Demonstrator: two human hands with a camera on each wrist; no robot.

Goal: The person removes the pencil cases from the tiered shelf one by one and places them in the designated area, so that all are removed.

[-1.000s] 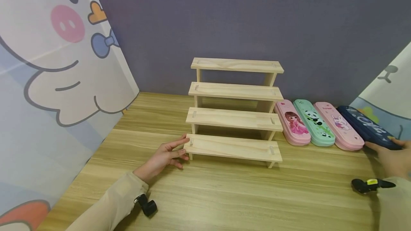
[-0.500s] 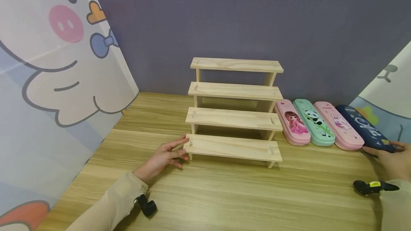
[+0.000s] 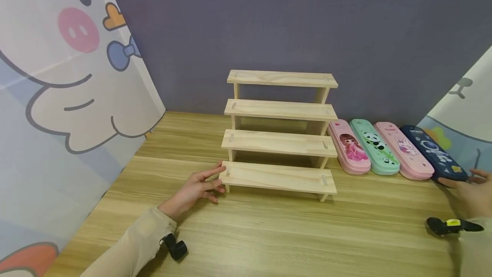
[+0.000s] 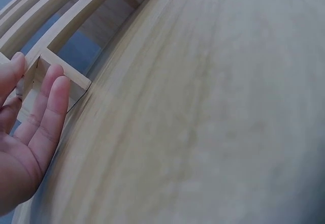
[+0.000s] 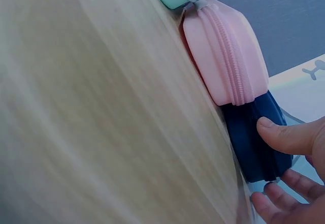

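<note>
In the head view, a pale wooden stepped rack (image 3: pixel 276 177) with several shelves stands mid-table. My left hand (image 3: pixel 196 189) touches the left end of its lowest shelf with thumb and index finger; the left wrist view shows the other fingers (image 4: pixel 48 112) extended beside the support. At the far right, my right hand (image 3: pixel 474 191) is at the near end of a navy zip case (image 3: pixel 434 151) with a space print. In the right wrist view, the thumb (image 5: pixel 284 135) lies over that end, and the relaxed fingers (image 5: pixel 297 188) are just beyond its edge.
Left of the navy case lie a pink bunny case (image 3: pixel 403 146), a mint panda case (image 3: pixel 374 144) and a pink doll-print case (image 3: pixel 349 146), side by side right of the rack. A grey panel (image 3: pixel 284 20) stands behind, with cartoon-print panels (image 3: pixel 73 97) at the sides.
The near end of the navy case has swung left against the pink bunny case. My right hand has shifted slightly, its fingers now off the case's right edge. My left hand stays put.
</note>
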